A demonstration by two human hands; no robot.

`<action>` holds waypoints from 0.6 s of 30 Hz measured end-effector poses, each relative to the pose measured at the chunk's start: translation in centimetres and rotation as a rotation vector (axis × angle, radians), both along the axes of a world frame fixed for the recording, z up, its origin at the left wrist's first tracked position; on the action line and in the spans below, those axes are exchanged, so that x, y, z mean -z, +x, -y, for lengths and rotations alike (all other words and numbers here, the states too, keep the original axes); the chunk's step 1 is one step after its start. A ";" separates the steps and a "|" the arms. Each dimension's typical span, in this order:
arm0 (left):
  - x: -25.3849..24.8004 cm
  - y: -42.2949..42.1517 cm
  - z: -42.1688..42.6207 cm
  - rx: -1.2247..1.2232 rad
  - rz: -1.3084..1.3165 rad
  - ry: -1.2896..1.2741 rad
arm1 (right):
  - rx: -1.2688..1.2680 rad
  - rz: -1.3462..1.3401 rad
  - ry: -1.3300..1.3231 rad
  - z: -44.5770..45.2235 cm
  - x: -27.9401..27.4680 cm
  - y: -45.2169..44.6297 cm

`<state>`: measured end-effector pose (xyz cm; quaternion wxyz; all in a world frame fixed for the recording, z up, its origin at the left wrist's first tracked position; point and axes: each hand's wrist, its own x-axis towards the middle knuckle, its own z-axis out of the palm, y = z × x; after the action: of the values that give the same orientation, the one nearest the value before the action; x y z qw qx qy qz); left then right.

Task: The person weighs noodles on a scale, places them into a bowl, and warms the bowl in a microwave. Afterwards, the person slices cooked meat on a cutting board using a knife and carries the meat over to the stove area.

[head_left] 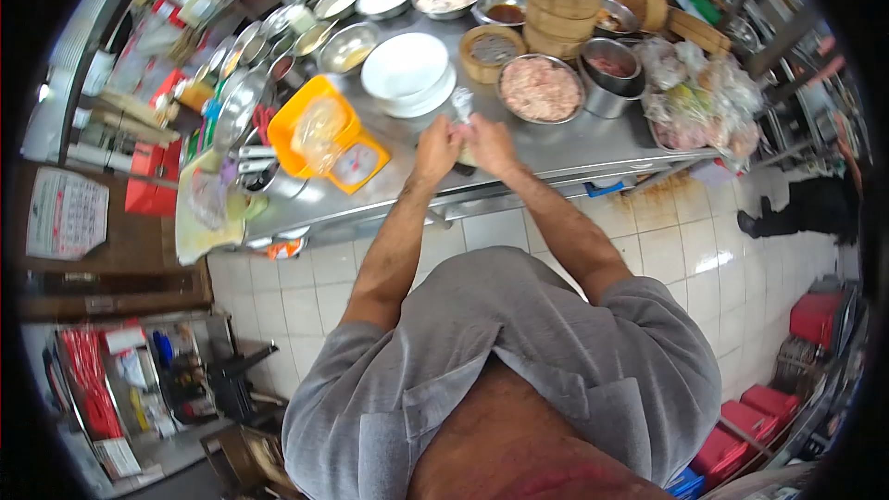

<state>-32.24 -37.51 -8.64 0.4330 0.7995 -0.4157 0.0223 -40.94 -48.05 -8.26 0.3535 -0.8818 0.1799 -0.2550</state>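
The left hand (435,148) and right hand (491,144), closed together, pinched a small, shiny, whitish object (462,104) jutting beyond them; fingers hid its near end.

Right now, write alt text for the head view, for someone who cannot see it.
A person's left hand and right hand meet over a steel counter, what they hold unclear. Around them are stacked white dishes, a bowl of pinkish mince, bamboo steamers and an orange scale.

Head cam, worn up top, facing fwd + down at hands (465,143).
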 end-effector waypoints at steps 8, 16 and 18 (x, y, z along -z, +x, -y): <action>0.1 0.9 0.8 -0.138 0.000 -0.066 | -0.074 -0.178 -0.045 -0.6 -1.2 -0.1; -0.2 1.4 -0.3 -0.003 -0.117 -0.025 | 0.060 0.111 -0.076 -0.1 2.9 0.8; -0.1 1.4 -0.5 0.024 -0.231 0.068 | 0.073 0.148 -0.077 0.0 3.1 1.0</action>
<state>-30.81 -37.00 -8.58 0.4509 0.8061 -0.3729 -0.0891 -39.97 -48.03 -11.36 0.3222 -0.8664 0.1753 -0.3388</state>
